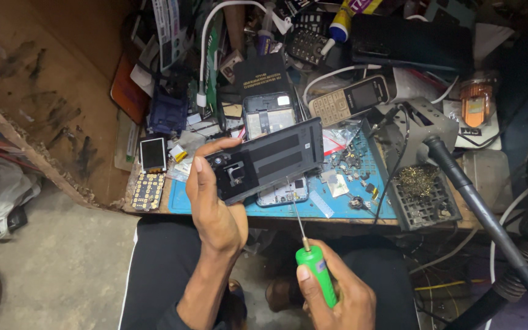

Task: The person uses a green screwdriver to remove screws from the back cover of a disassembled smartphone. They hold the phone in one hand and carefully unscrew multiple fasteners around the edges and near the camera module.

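Even, moderately bright light is falling from above onto the cluttered workbench [349,211], leaving the far corners and right edge sinking into shadow. Focus is holding sharp centrally; wide-angle distortion is bending the frame's edges slightly.

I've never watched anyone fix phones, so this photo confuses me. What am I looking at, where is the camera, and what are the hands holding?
There is one picture, taken by a camera worn on the person's head, looking down at their own two bare hands and their lap. The left hand holds up a dark phone back panel, inner side facing the camera. The right hand grips a green-handled screwdriver, its thin shaft pointing up at the panel's lower edge. Beyond is a cluttered workbench with a blue mat. On the bench lie an opened phone, a keypad phone, a small loose screen, tiny scattered parts and a soldering stand with brass wool.
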